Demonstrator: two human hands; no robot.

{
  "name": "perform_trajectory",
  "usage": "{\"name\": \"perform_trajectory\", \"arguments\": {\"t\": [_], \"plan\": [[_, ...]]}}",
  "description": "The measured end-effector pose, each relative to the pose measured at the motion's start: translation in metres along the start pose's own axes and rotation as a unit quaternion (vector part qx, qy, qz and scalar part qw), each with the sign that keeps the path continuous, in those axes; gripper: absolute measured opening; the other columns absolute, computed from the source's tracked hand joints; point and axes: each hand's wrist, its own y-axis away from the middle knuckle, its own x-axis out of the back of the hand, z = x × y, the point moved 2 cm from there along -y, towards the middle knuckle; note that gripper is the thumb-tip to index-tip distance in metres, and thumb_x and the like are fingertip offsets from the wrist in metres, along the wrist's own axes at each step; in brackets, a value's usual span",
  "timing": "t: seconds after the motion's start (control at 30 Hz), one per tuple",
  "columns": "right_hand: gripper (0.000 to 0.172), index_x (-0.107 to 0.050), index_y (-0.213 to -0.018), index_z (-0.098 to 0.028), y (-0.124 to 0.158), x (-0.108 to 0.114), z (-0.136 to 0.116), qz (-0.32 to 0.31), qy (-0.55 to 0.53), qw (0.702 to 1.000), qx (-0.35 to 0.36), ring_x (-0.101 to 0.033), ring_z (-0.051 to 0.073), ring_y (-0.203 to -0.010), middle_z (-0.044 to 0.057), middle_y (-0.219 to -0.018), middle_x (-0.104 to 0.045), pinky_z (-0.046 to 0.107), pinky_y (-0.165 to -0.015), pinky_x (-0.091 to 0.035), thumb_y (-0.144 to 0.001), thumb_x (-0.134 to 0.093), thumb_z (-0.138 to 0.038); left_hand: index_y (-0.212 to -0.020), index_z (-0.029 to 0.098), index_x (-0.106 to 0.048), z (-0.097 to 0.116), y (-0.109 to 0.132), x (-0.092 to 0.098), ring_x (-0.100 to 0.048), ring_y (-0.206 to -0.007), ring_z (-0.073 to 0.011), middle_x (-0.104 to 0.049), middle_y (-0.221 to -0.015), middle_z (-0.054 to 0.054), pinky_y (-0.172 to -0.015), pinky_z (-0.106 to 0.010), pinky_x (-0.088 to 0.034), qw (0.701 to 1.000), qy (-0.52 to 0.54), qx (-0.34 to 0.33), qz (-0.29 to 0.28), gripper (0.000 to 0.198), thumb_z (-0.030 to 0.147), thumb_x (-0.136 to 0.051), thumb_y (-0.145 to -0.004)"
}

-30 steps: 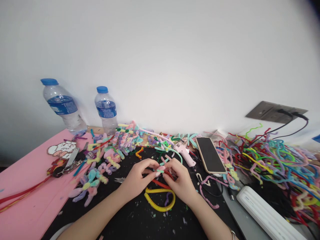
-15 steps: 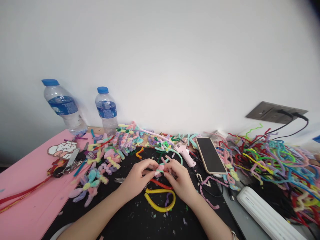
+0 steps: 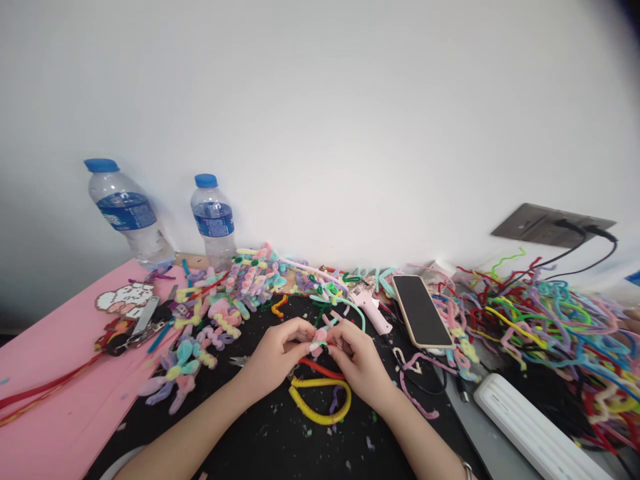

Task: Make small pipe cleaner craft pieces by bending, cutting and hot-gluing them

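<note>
My left hand [image 3: 274, 357] and my right hand [image 3: 357, 360] meet over the black mat [image 3: 260, 440], fingertips pinched together on a small pink pipe-cleaner piece [image 3: 320, 337] with a green band. The two hands touch at the fingertips. Just below them lie a red pipe cleaner [image 3: 320, 368] and a bent yellow pipe cleaner loop [image 3: 320, 400]. Finished pastel twisted shapes [image 3: 220, 320] lie in a heap to the left of my left hand.
Two water bottles [image 3: 125, 213] [image 3: 213, 220] stand at the wall. A pink sheet [image 3: 50, 393] with clippers [image 3: 143, 317] lies left. A pink glue gun [image 3: 370, 308], a phone [image 3: 420, 310], a white bar [image 3: 535, 433] and a tangle of pipe cleaners [image 3: 550, 327] lie right.
Both hands have stayed in place; the fingers have shifted slightly around the pink piece, drawing a little closer together.
</note>
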Motion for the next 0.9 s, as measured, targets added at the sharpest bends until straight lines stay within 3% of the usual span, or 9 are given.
{"name": "perform_trajectory", "arguments": {"t": [0.3, 0.9], "plan": [[0.013, -0.053, -0.080, -0.020, -0.0009, -0.0013, 0.0033, -0.009, -0.026, 0.999, -0.032, -0.039, 0.012, -0.063, -0.004, -0.068, -0.040, 0.023, -0.057, -0.033, -0.082, -0.051, -0.008, -0.082, 0.016, -0.058, 0.0004, -0.0006, 0.0006, -0.062, -0.072, -0.0145, -0.064, -0.075, 0.000, -0.070, -0.025, -0.048, 1.000, 0.011, 0.011, -0.005, 0.007, 0.011, -0.055, -0.078], [0.012, -0.053, -0.080, -0.020, -0.0008, -0.0017, 0.0017, -0.025, -0.033, 0.998, -0.054, -0.039, 0.012, -0.062, -0.004, -0.067, -0.041, 0.023, -0.055, -0.033, -0.081, -0.050, -0.009, -0.083, 0.015, -0.058, -0.0002, 0.0002, 0.0001, -0.063, -0.071, -0.0164, -0.064, -0.072, -0.001, -0.071, -0.029, -0.049, 0.999, 0.027, 0.018, -0.013, 0.003, 0.016, -0.056, -0.080]]}}
